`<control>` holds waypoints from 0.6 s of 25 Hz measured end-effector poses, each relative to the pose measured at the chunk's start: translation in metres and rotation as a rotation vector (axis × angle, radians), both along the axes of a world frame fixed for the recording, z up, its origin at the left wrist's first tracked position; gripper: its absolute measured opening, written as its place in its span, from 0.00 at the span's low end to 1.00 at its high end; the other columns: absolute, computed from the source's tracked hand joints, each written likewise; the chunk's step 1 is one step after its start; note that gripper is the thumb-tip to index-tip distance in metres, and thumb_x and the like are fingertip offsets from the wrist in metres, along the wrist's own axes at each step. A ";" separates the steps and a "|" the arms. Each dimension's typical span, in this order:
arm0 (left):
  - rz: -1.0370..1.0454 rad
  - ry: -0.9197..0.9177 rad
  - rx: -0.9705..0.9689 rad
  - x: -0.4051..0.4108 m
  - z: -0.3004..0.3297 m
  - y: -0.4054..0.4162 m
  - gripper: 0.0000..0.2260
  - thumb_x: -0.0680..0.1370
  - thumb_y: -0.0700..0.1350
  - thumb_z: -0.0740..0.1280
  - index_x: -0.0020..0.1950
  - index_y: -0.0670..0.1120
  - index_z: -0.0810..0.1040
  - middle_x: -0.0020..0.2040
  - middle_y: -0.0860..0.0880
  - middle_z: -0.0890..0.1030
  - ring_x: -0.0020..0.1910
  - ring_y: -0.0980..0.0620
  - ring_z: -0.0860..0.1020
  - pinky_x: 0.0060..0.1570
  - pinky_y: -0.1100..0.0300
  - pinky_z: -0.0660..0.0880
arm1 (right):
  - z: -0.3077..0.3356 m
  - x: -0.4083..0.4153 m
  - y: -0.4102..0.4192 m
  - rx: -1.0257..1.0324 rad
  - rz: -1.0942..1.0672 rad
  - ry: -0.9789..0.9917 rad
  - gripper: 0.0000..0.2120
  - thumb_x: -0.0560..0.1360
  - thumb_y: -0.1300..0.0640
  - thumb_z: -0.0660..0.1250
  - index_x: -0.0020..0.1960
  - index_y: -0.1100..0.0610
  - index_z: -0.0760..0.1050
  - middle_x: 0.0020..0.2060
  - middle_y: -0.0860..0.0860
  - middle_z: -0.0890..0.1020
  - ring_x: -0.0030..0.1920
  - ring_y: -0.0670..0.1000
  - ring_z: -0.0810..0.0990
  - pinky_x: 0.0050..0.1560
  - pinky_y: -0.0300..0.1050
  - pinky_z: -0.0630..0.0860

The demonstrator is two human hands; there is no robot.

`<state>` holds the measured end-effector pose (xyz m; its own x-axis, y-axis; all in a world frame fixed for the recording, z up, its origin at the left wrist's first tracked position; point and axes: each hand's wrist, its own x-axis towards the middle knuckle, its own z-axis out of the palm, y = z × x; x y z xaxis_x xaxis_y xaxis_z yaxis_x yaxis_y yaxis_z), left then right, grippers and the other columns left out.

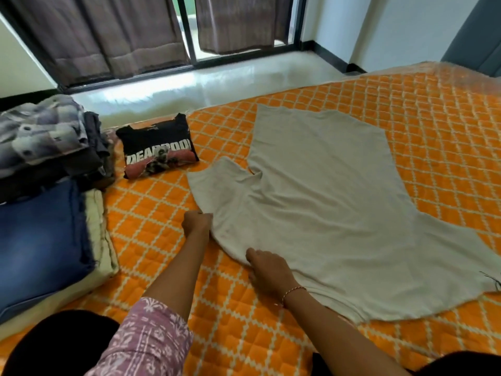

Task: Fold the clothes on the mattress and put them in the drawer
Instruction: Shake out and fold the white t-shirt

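A beige T-shirt [328, 202] lies spread flat on the orange quilted mattress [162, 240], its collar end toward me. My left hand [196, 221] pinches the shirt's left edge just below the short sleeve. My right hand [267, 270] grips the shirt's near edge by the shoulder, fingers curled on the cloth. A folded black T-shirt [158, 146] with white lettering sits at the mattress's far left edge.
A pile of folded clothes [43, 142] stands at the left, with blue jeans [40, 240] folded in front of it. Beyond the mattress are a pale floor [189, 85] and dark curtains [108, 36]. No drawer is in view.
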<state>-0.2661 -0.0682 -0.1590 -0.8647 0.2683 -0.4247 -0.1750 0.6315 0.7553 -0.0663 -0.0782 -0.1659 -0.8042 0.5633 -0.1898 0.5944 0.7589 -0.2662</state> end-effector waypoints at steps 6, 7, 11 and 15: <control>0.237 -0.256 0.164 0.000 -0.004 -0.048 0.03 0.74 0.34 0.64 0.43 0.35 0.77 0.47 0.37 0.78 0.38 0.41 0.77 0.38 0.51 0.76 | 0.016 -0.009 -0.003 -0.456 -0.088 -0.139 0.12 0.74 0.51 0.65 0.54 0.57 0.72 0.47 0.57 0.79 0.47 0.56 0.77 0.43 0.45 0.70; 0.250 -0.357 0.231 -0.003 -0.004 -0.054 0.01 0.74 0.33 0.65 0.43 0.36 0.76 0.46 0.38 0.78 0.37 0.43 0.76 0.36 0.51 0.76 | 0.019 -0.010 -0.008 -0.487 -0.112 -0.185 0.12 0.73 0.53 0.66 0.53 0.56 0.70 0.47 0.56 0.77 0.47 0.57 0.76 0.42 0.44 0.69; 0.287 -0.521 0.422 -0.019 -0.018 -0.049 0.06 0.73 0.35 0.71 0.47 0.35 0.77 0.47 0.40 0.79 0.42 0.42 0.79 0.42 0.51 0.78 | 0.019 -0.019 -0.024 -0.430 -0.173 -0.295 0.15 0.72 0.54 0.67 0.51 0.53 0.61 0.46 0.53 0.72 0.46 0.54 0.71 0.45 0.45 0.66; 0.262 -0.573 0.514 -0.037 -0.026 -0.030 0.12 0.69 0.41 0.76 0.45 0.38 0.76 0.45 0.42 0.80 0.42 0.42 0.79 0.44 0.49 0.78 | 0.032 -0.029 -0.018 -0.529 -0.193 -0.375 0.13 0.74 0.55 0.66 0.52 0.54 0.63 0.43 0.52 0.72 0.44 0.53 0.71 0.37 0.44 0.67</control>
